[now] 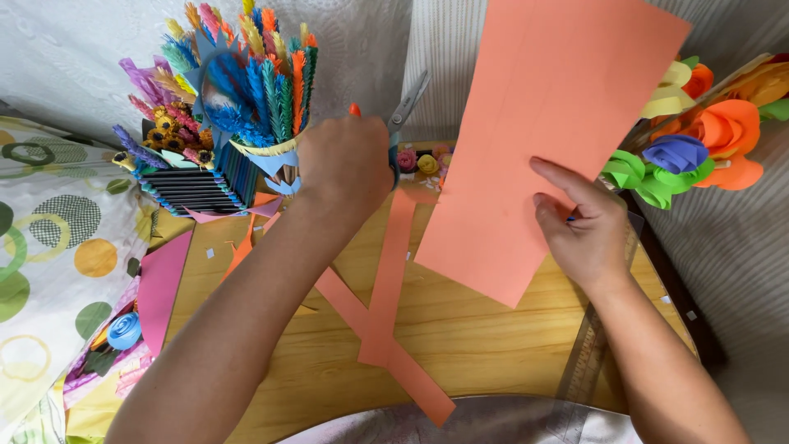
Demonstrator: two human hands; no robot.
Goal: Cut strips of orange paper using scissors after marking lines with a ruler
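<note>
Around the wooden table [493, 345], bare wood lies open at its near edge. Its far left corner is blocked by a paper flower holder [222, 115]. Paper roses [699, 140] crowd its right side; cut paper strips [386, 279] cross its middle.

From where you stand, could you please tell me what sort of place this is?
Probably a home paper-craft corner: a small wooden table with cut orange paper strips, a pot of paper fronds and rolled paper flowers. The left hand works scissors on an orange sheet.
</note>
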